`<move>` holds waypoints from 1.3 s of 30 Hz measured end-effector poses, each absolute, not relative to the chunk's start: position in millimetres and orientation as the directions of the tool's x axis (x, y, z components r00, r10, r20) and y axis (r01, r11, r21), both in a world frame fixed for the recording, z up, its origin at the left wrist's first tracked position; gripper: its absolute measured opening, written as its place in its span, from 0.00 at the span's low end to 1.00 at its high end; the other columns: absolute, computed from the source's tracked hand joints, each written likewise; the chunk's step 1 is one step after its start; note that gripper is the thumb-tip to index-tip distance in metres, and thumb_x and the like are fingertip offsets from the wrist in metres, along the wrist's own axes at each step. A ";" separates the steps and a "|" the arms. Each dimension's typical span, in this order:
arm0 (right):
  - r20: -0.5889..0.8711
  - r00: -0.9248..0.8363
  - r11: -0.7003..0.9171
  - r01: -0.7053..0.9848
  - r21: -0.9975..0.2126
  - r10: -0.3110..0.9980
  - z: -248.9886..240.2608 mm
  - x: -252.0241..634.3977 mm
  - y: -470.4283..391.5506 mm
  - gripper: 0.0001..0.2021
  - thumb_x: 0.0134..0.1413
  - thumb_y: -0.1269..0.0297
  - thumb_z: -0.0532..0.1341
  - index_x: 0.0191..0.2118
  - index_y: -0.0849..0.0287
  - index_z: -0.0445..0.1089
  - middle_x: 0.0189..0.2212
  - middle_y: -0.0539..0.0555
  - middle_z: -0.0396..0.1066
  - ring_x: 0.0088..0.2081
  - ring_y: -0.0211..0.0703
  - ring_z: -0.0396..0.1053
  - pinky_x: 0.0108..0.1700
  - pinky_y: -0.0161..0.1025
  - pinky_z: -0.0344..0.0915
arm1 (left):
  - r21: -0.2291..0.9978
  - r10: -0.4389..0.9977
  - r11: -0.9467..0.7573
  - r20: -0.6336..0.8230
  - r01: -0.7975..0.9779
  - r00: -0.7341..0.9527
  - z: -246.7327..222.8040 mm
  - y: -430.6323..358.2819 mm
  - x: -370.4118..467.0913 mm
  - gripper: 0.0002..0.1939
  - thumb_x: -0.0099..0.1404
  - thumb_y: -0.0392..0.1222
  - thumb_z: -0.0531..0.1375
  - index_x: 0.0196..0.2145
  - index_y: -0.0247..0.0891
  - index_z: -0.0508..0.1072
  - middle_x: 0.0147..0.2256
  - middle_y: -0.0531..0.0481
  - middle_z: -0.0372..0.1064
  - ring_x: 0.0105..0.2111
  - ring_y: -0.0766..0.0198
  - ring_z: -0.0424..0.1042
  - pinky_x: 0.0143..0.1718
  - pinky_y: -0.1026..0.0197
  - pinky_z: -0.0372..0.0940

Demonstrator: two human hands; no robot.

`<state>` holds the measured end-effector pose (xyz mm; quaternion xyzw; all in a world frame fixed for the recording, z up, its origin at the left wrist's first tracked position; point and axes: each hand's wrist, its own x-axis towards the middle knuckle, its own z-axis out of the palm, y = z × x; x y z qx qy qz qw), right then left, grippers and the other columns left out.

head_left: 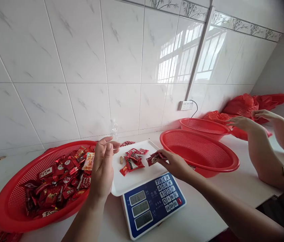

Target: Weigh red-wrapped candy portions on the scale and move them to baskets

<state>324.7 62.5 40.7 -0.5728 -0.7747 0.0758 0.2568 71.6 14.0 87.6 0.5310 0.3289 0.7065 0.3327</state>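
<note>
A white tray (119,183) rests on a blue and white digital scale (154,205), with several red wrapped candies (133,161) and a peanut (121,159) on it. Over the tray's right side, my right hand (176,164) pinches a red candy packet (153,158). My left hand (104,164) is raised between the tray and the full basket, its fingers apart and nothing visible in them. That red basket (8,198) on the left holds many red wrapped sweets (56,188).
Two red baskets, the nearer one (226,164) and the farther one (204,125), stand to the right. Beyond lie red plastic bags (245,104). Another person's forearms (263,151) reach in at the right. A clear bottle (114,129) and a socket strip (186,105) are near the wall.
</note>
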 end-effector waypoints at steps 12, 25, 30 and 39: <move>0.403 0.176 -0.029 0.938 -0.344 0.898 51.4 402.0 69.9 0.17 0.55 0.47 0.53 0.42 0.53 0.67 0.38 0.55 0.76 0.36 0.53 0.73 0.25 0.37 0.62 | 0.798 0.805 -0.587 0.556 -0.140 -0.205 89.2 14.9 69.3 0.16 0.67 0.56 0.53 0.45 0.43 0.67 0.37 0.49 0.68 0.42 0.60 0.67 0.47 0.54 0.61; 0.334 0.238 -0.176 0.962 -0.207 0.912 48.8 429.1 76.6 0.24 0.57 0.51 0.51 0.52 0.61 0.67 0.45 0.71 0.72 0.44 0.71 0.70 0.32 0.56 0.66 | 0.813 0.819 -0.563 0.527 -0.146 -0.225 85.8 17.0 67.9 0.18 0.66 0.57 0.54 0.45 0.43 0.67 0.38 0.49 0.69 0.42 0.60 0.68 0.49 0.52 0.61; 0.298 -0.068 0.131 0.972 -0.196 0.952 49.2 370.8 86.1 0.31 0.57 0.46 0.51 0.63 0.54 0.55 0.65 0.61 0.51 0.65 0.61 0.46 0.57 0.59 0.56 | 0.817 0.822 -0.561 0.530 -0.134 -0.211 85.5 15.0 69.3 0.17 0.67 0.56 0.53 0.46 0.43 0.66 0.39 0.49 0.69 0.43 0.59 0.68 0.49 0.52 0.61; 0.055 -0.398 0.398 0.878 -0.265 0.916 42.4 247.6 112.2 0.32 0.56 0.38 0.50 0.61 0.50 0.59 0.63 0.59 0.54 0.64 0.59 0.47 0.58 0.60 0.51 | 0.791 0.803 -0.590 0.556 -0.159 -0.217 90.0 13.5 67.2 0.16 0.68 0.55 0.52 0.46 0.43 0.66 0.39 0.49 0.68 0.44 0.60 0.67 0.50 0.52 0.61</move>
